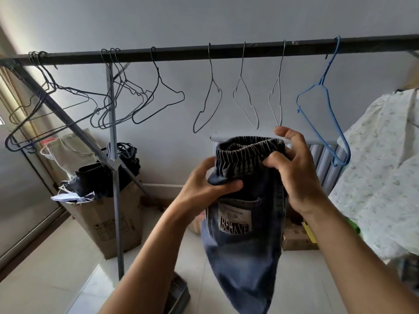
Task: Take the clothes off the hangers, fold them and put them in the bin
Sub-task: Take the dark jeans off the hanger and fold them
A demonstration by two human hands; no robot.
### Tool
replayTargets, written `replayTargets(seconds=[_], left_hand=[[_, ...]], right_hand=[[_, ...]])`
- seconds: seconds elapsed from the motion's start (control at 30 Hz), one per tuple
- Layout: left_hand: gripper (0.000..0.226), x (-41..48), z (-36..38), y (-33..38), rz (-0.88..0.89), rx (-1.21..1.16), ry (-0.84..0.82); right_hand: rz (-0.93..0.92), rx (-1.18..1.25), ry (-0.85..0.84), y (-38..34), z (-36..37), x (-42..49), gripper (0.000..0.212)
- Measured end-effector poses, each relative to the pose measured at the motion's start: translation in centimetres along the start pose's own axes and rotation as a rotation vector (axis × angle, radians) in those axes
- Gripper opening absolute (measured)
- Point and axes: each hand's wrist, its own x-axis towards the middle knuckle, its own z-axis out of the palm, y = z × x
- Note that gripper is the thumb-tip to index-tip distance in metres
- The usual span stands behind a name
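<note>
Denim jeans (243, 234) hang, waistband pinched by left hand (209, 182) and right hand (294, 171).

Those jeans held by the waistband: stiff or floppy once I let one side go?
Likely floppy: the jeans hang limp below the left hand and right hand. The elastic waistband is gathered, so it will probably bunch. Thick-looking denim should grip, not slip.
</note>
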Motion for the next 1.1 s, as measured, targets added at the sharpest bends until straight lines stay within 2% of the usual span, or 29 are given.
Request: replayTargets(seconds=[0.07, 0.1, 0.33, 0.47, 0.57, 0.67, 0.73, 0.8, 0.9, 1.1], left_hand=[[0.028, 0.3, -0.1, 0.7, 0.018, -0.058, -0.068], [0.02, 0.3, -0.1, 1.1, 0.032, -0.076, -0.08], [0.01, 0.9, 1.1, 2.6, 0.024, -0.225, -0.016], [0.005, 1.1, 1.1, 3.1, -0.007, -0.276, 0.024], [0.009, 1.1, 0.7, 3.3, -0.1, -0.331, 0.057], [0.021, 1.1, -0.3, 3.0, -0.209, -0.41, 0.049], [0.046, 0.7, -1.3, 2.4, -0.247, -0.51, -0.022], [0.069, -0.1, -2.2, 1.3, -0.236, -0.562, -0.138], [0.068, -1.4, -2.9, -0.9, -0.182, -0.569, -0.253], [0.081, -4.5, -3.9, -5.7, -0.227, -0.517, -0.349]], right_hand=[[0.012, 0.036, -0.054, -0.4, -0.8, 0.5, 0.054], [0.014, 0.067, -0.079, -0.8, -1.1, 0.6, 0.054], [0.14, 0.195, -0.116, 0.0, -2.7, 0.9, 0.059], [0.301, 0.159, -0.336, 2.0, -3.5, -1.5, 0.044], [0.435, 0.217, -0.484, 3.5, -3.6, -3.4, 0.06], [0.485, 0.347, -0.446, 4.2, -3.2, -4.2, 0.069], [0.509, 0.454, -0.386, 4.3, -2.7, -4.3, 0.07], [0.516, 0.541, -0.334, 3.8, -2.1, -4.2, 0.063], [0.502, 0.6, -0.26, 2.7, -1.2, -3.4, 0.038], [0.571, 0.653, -0.199, 1.9, 0.3, -1.2, 0.033]])
